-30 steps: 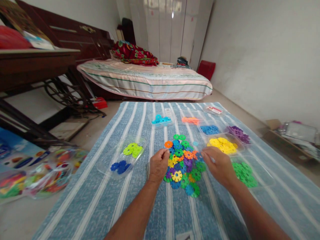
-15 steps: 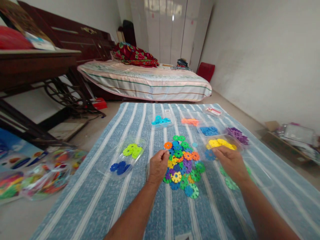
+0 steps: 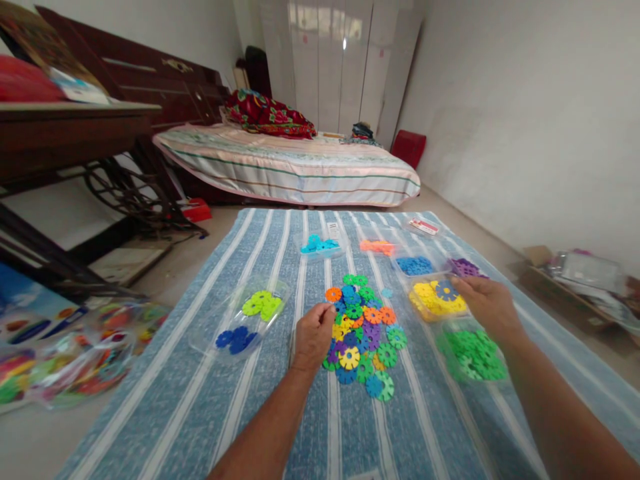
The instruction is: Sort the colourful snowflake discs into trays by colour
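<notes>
My right hand (image 3: 483, 307) pinches a blue notched disc (image 3: 445, 289) above the see-through box of yellow discs (image 3: 431, 301). Curled fingers close my left hand (image 3: 314, 335) at the left side of a mixed pile of discs (image 3: 371, 333); whatever is in them, if anything, is hidden. Close to my right wrist stands a box of green discs (image 3: 473, 353). Beyond it are boxes of blue discs (image 3: 415, 266), purple discs (image 3: 467, 268) and orange discs (image 3: 377, 247).
At the left, a see-through tray holds lime discs (image 3: 263, 305) and dark blue discs (image 3: 237, 339). Light blue discs (image 3: 320, 245) sit in a box farther back. A striped cloth (image 3: 190, 413) covers the table; a bed (image 3: 290, 170) stands beyond it.
My right hand has moved right and up with the blue disc, from the near left of the yellow box to above it. The green box is now uncovered. My left hand has barely moved.
</notes>
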`<state>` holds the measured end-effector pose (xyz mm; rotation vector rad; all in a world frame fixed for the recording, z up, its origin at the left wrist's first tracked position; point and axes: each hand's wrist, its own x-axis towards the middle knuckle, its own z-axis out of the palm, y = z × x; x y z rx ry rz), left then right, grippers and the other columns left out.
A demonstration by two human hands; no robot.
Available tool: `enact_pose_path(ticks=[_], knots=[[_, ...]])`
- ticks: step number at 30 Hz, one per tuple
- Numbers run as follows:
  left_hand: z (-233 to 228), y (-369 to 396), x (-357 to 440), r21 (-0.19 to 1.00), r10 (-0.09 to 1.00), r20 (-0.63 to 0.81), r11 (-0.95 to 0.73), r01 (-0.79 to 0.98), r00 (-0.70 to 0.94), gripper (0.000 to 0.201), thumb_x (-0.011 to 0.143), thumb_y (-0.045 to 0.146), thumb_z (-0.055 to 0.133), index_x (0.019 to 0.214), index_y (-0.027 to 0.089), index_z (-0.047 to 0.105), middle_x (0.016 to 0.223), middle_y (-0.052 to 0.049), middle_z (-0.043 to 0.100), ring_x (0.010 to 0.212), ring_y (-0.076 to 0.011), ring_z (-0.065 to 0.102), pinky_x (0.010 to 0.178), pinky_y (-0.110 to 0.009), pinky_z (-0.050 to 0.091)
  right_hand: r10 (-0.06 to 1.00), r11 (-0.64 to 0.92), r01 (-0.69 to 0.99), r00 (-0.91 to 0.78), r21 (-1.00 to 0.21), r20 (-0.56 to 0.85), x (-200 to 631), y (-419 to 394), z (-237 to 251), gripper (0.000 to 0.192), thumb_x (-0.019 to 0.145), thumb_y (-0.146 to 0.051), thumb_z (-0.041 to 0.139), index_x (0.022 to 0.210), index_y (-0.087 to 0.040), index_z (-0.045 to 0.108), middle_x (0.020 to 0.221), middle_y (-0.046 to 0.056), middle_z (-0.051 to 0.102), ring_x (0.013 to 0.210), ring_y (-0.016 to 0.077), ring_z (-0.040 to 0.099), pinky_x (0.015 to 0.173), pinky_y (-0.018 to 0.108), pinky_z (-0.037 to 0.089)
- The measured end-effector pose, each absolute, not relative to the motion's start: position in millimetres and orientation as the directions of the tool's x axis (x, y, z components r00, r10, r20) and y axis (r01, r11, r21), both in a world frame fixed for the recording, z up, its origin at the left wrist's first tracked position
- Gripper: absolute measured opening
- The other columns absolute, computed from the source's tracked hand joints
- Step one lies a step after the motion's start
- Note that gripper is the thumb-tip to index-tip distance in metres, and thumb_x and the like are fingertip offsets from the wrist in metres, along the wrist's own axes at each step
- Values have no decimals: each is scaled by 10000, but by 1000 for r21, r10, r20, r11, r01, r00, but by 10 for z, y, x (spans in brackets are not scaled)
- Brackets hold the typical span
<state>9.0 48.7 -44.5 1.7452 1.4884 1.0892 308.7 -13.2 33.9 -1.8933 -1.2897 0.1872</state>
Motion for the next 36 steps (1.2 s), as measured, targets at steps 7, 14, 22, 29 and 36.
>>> enact_pose_path(ticks=[7,14,22,29,36], knots=[[-442,487,84,856,982,188,-179,485,31,261,798,362,442,768,185,632,661,18,624,643,-127,574,611,-211,427,766,-310,772,548,-555,335,3272,484,513,436,784,-478,455,573,-131,616,442,8,478,452,120,417,466,257,278],[-484,499,84,860,981,191,-184,476,35,255,793,361,458,771,189,645,672,16,632,647,-125,570,609,-206,430,903,118,932,43,-343,427,2470,106,259,255,830,-351,467,825,-197,670,846,54,678,754,173,606,701,290,440],[-464,479,92,870,986,164,-153,469,16,257,782,366,468,771,185,649,654,15,634,628,-125,568,600,-204,433,932,248,934,-157,-257,328,1873,-495,-317,158,746,-249,620,894,-193,622,1044,95,615,1053,257,529,872,410,455],[-470,487,89,871,987,158,-152,468,27,261,797,366,456,780,181,639,689,6,650,635,-125,574,623,-213,437,903,187,965,-94,-186,420,1977,-624,-567,111,805,-235,547,872,-190,623,1083,116,598,1113,277,497,882,459,457],[-446,480,88,870,987,155,-152,469,32,265,800,371,457,777,176,635,689,6,644,637,-128,571,620,-216,430,763,287,946,-130,-151,633,1930,-627,-564,154,851,-131,468,816,-184,608,936,78,632,971,200,558,865,400,464]])
